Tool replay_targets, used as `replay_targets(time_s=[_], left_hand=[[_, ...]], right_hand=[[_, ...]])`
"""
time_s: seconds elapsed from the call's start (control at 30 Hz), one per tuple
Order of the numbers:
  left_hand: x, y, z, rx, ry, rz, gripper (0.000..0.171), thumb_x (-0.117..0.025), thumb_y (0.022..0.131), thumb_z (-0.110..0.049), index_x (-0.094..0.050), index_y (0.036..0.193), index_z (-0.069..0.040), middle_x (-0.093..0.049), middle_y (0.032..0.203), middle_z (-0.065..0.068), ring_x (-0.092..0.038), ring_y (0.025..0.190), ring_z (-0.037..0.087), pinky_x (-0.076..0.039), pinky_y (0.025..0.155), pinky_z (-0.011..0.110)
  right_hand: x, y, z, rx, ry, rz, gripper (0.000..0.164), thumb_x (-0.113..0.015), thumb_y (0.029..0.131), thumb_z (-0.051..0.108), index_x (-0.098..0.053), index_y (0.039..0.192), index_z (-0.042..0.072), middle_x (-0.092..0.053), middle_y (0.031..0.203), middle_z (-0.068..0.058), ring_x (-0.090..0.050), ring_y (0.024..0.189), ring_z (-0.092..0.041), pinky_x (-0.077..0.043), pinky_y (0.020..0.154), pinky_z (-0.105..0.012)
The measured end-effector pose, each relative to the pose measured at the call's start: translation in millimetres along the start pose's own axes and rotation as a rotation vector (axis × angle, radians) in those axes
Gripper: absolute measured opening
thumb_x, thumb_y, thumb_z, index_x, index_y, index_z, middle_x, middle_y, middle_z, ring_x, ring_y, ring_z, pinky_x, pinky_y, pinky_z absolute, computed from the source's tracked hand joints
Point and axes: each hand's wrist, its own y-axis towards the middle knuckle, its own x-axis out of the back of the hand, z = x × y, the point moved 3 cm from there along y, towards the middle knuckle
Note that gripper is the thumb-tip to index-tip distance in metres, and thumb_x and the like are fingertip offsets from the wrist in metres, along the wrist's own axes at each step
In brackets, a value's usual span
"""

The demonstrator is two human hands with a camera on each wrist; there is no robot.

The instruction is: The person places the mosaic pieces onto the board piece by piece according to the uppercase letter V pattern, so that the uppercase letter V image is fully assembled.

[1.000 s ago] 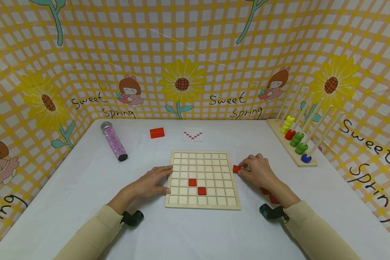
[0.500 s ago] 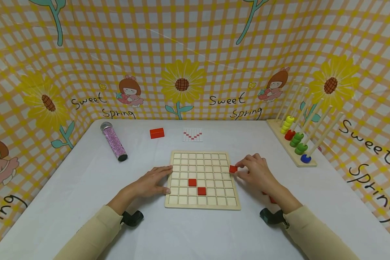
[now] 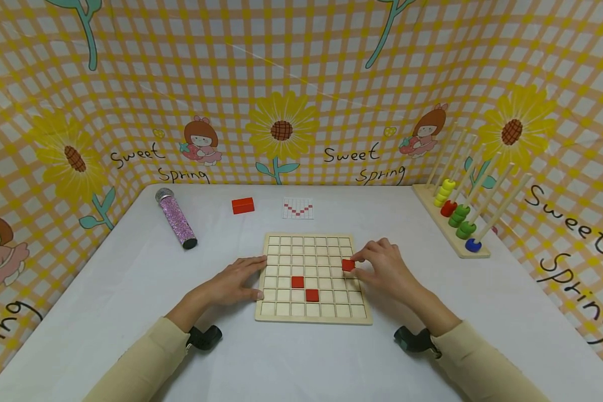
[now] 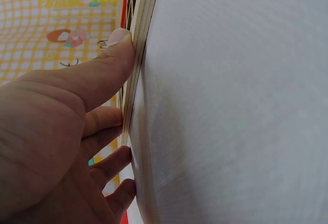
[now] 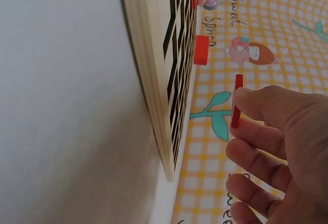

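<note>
A wooden grid board (image 3: 284, 309) lies in the middle of the table, with two red square tiles (image 3: 297, 282) set in cells of its lower left half, diagonal to each other. My left hand (image 3: 233, 282) touches the board's left edge with relaxed fingers; in the left wrist view its thumb (image 4: 110, 65) and fingertips rest along that edge. Between thumb and forefinger my right hand (image 3: 386, 273) pinches another red tile (image 5: 237, 101). That tile is raised over the right part of the board, and the right wrist view shows it on edge, apart from the wood.
Behind the board lie a small card (image 3: 298, 208) printed with a red V pattern on a grid and a red block (image 3: 243, 206). A glittery pink microphone (image 3: 177, 219) is at the back left. At the back right stands a peg rack (image 3: 452, 223) with coloured rings.
My right hand has carried the red tile leftward from beside the board to over its right columns. Red pieces on the table at right are now hidden by my forearm. The left hand stays put.
</note>
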Motion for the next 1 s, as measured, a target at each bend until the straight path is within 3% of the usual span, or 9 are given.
replay_targets(time_s=[0.2,0.63,1.0], left_hand=[[0.0,-0.2,0.0,-0.007,0.004,-0.001,0.073,-0.068,0.086,-0.030,-0.035,0.145,-0.004,-0.029,0.155,0.010,-0.025,0.142,0.035,-0.025,0.112,0.058],[-1.8,0.5,2.5,-0.006,-0.004,-0.005,0.073,-0.068,0.086,-0.030,-0.034,0.145,-0.005,-0.029,0.155,0.010,-0.025,0.142,0.035,-0.025,0.112,0.058],[-2.4,1.3,4.1,-0.006,-0.010,-0.006,0.073,-0.068,0.086,-0.031,-0.034,0.146,-0.006,-0.029,0.155,0.010,-0.025,0.142,0.035,-0.025,0.112,0.057]], right_hand=[[-3.6,1.3,13.1,0.047,0.018,-0.017,0.020,-0.076,0.075,0.017,-0.072,0.093,0.009,-0.063,0.089,-0.001,-0.046,0.089,-0.021,-0.033,0.076,-0.037],[-19.0,7.3,40.6,0.070,-0.004,0.040,0.022,-0.080,0.073,0.025,-0.074,0.091,0.014,-0.063,0.089,0.002,-0.046,0.091,-0.018,-0.035,0.078,-0.035],[-26.8,13.4,57.9,0.159,0.012,0.013,0.020,-0.080,0.072,0.024,-0.073,0.088,0.014,-0.062,0.086,0.003,-0.045,0.088,-0.016,-0.036,0.081,-0.037]])
